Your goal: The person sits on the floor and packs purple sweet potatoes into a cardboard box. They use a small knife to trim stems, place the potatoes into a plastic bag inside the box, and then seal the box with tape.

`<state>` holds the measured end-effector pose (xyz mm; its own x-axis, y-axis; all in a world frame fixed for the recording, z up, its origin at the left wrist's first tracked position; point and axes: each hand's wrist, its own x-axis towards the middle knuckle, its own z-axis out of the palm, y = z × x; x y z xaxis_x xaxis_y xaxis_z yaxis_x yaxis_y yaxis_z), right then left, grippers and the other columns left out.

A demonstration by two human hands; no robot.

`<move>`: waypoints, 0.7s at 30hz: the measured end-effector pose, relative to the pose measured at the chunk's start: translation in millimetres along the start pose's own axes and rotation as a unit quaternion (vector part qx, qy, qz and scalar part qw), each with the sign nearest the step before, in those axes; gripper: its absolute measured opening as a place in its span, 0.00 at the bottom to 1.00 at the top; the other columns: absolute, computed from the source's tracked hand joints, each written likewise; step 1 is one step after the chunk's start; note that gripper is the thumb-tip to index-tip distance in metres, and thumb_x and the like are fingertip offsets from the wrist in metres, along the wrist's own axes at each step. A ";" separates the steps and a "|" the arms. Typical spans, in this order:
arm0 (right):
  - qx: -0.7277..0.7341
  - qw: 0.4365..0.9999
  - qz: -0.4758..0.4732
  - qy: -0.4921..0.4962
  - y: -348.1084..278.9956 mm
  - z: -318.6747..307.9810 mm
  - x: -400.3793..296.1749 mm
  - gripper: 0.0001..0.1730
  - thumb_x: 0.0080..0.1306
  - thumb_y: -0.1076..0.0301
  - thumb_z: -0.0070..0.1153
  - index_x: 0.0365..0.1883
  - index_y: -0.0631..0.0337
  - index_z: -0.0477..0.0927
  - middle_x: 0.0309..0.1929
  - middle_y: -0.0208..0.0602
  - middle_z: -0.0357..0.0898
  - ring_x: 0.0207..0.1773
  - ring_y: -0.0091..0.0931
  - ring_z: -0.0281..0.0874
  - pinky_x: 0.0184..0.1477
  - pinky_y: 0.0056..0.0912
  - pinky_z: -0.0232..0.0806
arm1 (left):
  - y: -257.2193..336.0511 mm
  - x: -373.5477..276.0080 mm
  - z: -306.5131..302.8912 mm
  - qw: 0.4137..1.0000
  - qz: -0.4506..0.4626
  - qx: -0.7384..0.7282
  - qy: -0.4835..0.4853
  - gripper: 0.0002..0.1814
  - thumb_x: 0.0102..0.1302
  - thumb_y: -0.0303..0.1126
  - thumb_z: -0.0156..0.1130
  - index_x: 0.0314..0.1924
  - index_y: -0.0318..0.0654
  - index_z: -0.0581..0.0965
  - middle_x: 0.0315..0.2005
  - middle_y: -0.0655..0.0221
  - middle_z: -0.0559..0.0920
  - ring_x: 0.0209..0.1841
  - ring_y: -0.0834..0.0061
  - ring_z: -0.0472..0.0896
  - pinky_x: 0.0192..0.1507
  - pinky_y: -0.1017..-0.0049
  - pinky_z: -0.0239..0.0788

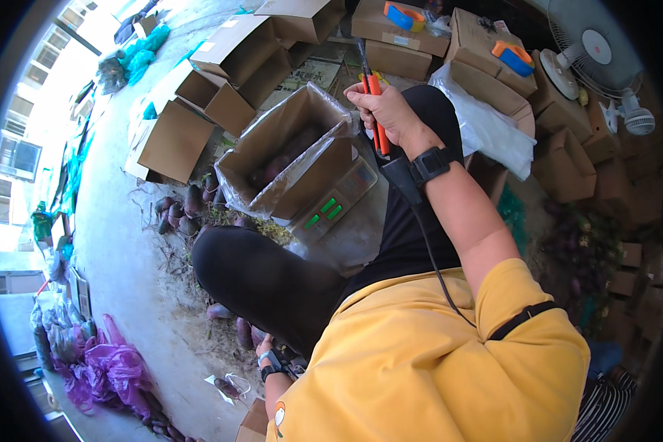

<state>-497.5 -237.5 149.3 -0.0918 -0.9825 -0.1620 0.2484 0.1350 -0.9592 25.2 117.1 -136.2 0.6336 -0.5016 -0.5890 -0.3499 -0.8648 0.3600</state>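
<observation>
My right hand (384, 108) is closed around the orange handles of a pair of shears (373, 88), their dark narrow blades pointing away from me. It is above my bent right knee. Low beside my left thigh, my left hand (265, 347) reaches down to purple root vegetables (244, 333); its fingers are partly hidden, so I cannot tell whether it grips one. Between my knees and beyond stands a cardboard box lined with clear plastic (315, 179), with dark purple roots (279, 166) inside. It rests on a digital scale (337, 201) with lit green displays.
More purple roots (192, 201) lie on the floor at the left of the box. Open cardboard boxes (179, 138) stand beyond them. Tape dispensers (514, 58) sit on cartons at the upper right, near a white fan (594, 47). A purple plastic bag (108, 364) lies at lower left.
</observation>
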 end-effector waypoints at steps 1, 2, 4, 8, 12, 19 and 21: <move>0.011 1.000 -0.002 0.000 0.0 -2.2 0.4 0.08 0.66 0.68 0.61 0.40 0.59 0.77 0.22 0.20 0.68 0.19 0.13 0.63 0.20 0.18 0.59 | -2.4 -5.7 0.5 1.000 -0.002 0.000 0.000 0.37 0.49 0.40 0.73 0.58 0.28 0.73 0.54 0.43 0.77 0.57 0.48 0.74 0.61 0.61 0.65; 0.022 1.000 -0.003 0.000 -0.1 -4.5 1.0 0.07 0.66 0.69 0.61 0.39 0.60 0.77 0.23 0.22 0.69 0.19 0.14 0.64 0.20 0.18 0.59 | -3.0 -9.0 1.0 1.000 -0.002 -0.001 0.002 0.37 0.49 0.40 0.73 0.58 0.28 0.73 0.54 0.43 0.77 0.57 0.48 0.74 0.61 0.61 0.65; 0.035 0.999 -0.002 -0.002 -1.0 -6.8 -0.3 0.07 0.66 0.69 0.60 0.38 0.60 0.77 0.23 0.23 0.70 0.19 0.14 0.64 0.19 0.17 0.60 | -5.1 -15.3 1.2 1.000 -0.002 -0.001 0.002 0.38 0.49 0.40 0.73 0.58 0.28 0.73 0.54 0.43 0.77 0.57 0.48 0.74 0.61 0.61 0.65; 0.041 0.999 0.000 -0.007 0.2 -10.4 -0.8 0.06 0.66 0.69 0.60 0.38 0.60 0.77 0.23 0.23 0.70 0.19 0.14 0.63 0.19 0.18 0.60 | -7.9 -25.6 1.8 1.000 -0.005 0.000 0.002 0.38 0.49 0.41 0.73 0.58 0.28 0.73 0.54 0.42 0.76 0.58 0.48 0.74 0.61 0.61 0.65; 0.045 0.999 -0.001 -0.011 -1.4 -14.9 -2.7 0.06 0.66 0.69 0.60 0.38 0.60 0.77 0.24 0.23 0.70 0.19 0.14 0.63 0.19 0.18 0.59 | -8.6 -33.9 6.3 1.000 -0.002 0.000 -0.002 0.38 0.49 0.41 0.73 0.58 0.27 0.73 0.54 0.42 0.76 0.58 0.48 0.74 0.61 0.61 0.65; 0.041 0.999 0.000 -0.001 -0.8 -18.9 -2.9 0.06 0.66 0.68 0.60 0.38 0.59 0.77 0.23 0.22 0.69 0.19 0.14 0.63 0.19 0.18 0.59 | -7.4 -40.3 12.8 1.000 -0.004 -0.004 -0.006 0.39 0.48 0.42 0.73 0.58 0.27 0.73 0.54 0.42 0.76 0.58 0.48 0.74 0.61 0.61 0.65; 0.040 0.999 0.002 -0.004 -1.1 -19.2 -2.6 0.06 0.66 0.68 0.61 0.38 0.58 0.77 0.23 0.21 0.69 0.19 0.13 0.63 0.19 0.18 0.59 | -7.8 -41.4 14.2 1.000 -0.006 -0.004 -0.009 0.39 0.48 0.42 0.73 0.58 0.27 0.73 0.54 0.42 0.76 0.58 0.48 0.74 0.61 0.62 0.65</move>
<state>-516.1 -232.7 146.4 -0.0839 -0.9830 -0.1636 0.3250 0.1282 -0.9370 -8.1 144.3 -124.8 0.6255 -0.4908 -0.6065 -0.3362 -0.8710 0.3582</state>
